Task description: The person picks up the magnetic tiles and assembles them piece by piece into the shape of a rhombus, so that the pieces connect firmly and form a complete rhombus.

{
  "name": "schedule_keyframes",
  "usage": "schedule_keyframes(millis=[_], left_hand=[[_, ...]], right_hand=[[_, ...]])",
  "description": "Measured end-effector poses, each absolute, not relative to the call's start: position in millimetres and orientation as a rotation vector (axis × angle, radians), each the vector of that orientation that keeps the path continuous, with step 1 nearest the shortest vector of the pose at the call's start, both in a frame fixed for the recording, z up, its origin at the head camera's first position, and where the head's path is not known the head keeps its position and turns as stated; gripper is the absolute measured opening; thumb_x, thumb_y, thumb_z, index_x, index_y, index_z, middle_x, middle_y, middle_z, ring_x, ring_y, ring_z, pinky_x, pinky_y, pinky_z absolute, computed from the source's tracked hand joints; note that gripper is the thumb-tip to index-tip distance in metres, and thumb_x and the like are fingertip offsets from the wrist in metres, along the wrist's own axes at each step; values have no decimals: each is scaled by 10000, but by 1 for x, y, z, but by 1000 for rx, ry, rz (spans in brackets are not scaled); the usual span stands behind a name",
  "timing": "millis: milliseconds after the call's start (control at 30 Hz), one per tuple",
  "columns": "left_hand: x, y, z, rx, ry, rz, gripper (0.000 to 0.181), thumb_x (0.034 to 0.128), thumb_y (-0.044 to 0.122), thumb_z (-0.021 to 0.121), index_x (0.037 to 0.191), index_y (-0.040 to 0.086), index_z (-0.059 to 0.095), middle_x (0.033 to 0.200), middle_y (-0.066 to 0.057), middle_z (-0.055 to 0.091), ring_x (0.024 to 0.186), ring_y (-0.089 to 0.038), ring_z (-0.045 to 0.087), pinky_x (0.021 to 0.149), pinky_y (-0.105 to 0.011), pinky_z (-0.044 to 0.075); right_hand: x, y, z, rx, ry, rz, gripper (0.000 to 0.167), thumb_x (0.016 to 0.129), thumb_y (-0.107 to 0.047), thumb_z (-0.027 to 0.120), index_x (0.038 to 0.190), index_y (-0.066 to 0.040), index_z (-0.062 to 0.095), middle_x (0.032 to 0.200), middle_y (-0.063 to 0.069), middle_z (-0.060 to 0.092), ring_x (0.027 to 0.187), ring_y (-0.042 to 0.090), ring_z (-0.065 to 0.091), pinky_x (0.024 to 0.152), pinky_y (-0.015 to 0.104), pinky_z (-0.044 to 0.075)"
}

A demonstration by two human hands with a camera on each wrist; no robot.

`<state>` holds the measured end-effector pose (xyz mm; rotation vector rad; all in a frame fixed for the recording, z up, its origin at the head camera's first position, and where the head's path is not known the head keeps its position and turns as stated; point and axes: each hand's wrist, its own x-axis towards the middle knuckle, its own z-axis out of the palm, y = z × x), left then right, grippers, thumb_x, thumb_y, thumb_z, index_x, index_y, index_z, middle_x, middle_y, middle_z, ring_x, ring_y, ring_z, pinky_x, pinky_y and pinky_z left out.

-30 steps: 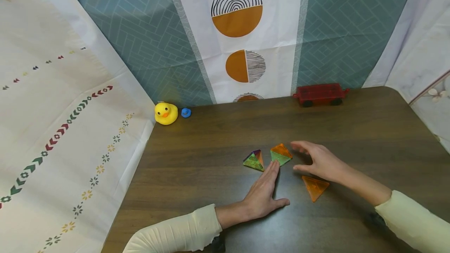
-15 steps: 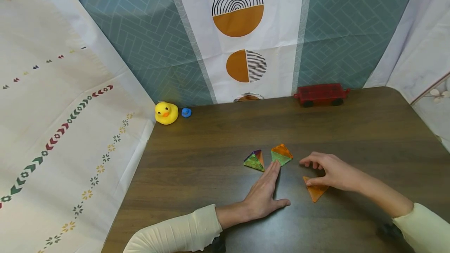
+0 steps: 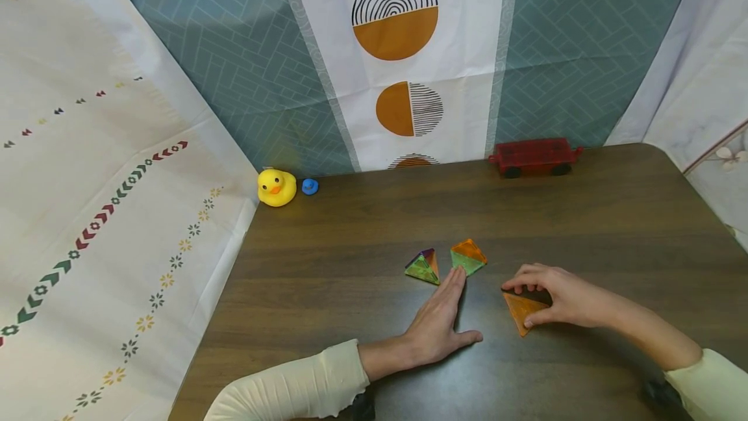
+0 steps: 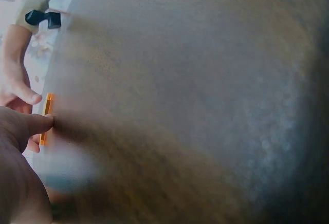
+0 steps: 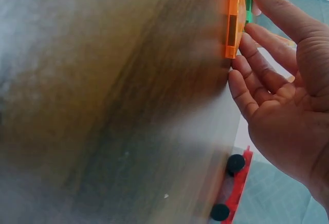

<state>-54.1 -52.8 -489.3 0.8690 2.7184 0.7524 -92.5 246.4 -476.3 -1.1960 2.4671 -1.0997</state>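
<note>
In the head view, my right hand has its thumb and curled fingers at the edges of an orange triangular magnetic tile lying on the table. The right wrist view shows this orange tile edge-on beside the fingertips. My left hand lies stretched out on the table, thumb spread, its fingertips touching a green and orange tile piece. Just left of that stands a small pyramid of green, purple and orange tiles. In the left wrist view, the left thumb partly covers the orange tile.
At the table's back right is a red toy wagon with black wheels. A yellow rubber duck and a small blue duck sit at the back left corner. Patterned cloths hang behind and beside the brown wooden table.
My right hand has moved right and nearer, from beside the green and orange piece onto the orange triangular magnetic tile, its fingers closing about it. My left hand stays in place.
</note>
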Motion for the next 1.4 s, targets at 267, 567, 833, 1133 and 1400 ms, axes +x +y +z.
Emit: schedule_keyframes(millis=[267, 567, 833, 1133, 1400], left_hand=[[-54, -53, -489, 880, 2722, 748, 1088, 935, 432, 835, 1681, -12, 178, 1757, -152, 162, 1621, -233, 150, 1265, -384, 263], [-54, -53, -489, 883, 2714, 755, 1084, 941, 428, 829, 1683, -7, 169, 1759, -149, 154, 1623, -235, 145, 1265, -386, 263], [-54, -53, -489, 879, 2718, 756, 1089, 936, 420, 837, 1683, -7, 170, 1759, -148, 154, 1622, -237, 148, 1263, -388, 269], [-54, -54, -489, 875, 2715, 766, 1091, 934, 412, 842, 1684, -3, 168, 1758, -151, 159, 1622, -236, 150, 1265, -382, 261], [-53, -54, -489, 873, 2715, 781, 1088, 935, 408, 841, 1683, -7, 169, 1757, -152, 158, 1621, -234, 148, 1266, -382, 257]], right_hand=[[-92, 249, -483, -1289, 2439, -1089, 627, 866, -382, 883, 1372, -66, 686, 1207, -30, 615, 1042, 125, 573, 853, 309, 542], [-92, 248, -484, -1314, 2444, -1087, 616, 853, -365, 899, 1366, -95, 687, 1220, -36, 608, 1069, 127, 573, 881, 301, 543], [-91, 247, -485, -1256, 2443, -1124, 592, 833, -383, 904, 1322, -134, 683, 1191, -50, 616, 1001, 115, 555, 842, 291, 523], [-90, 246, -486, -1227, 2470, -1174, 610, 779, -393, 925, 1271, -173, 639, 1107, -68, 589, 934, 116, 503, 757, 310, 466], [-90, 246, -487, -1165, 2484, -1206, 589, 778, -344, 945, 1231, -166, 613, 1042, -73, 581, 892, 105, 495, 716, 289, 453]])
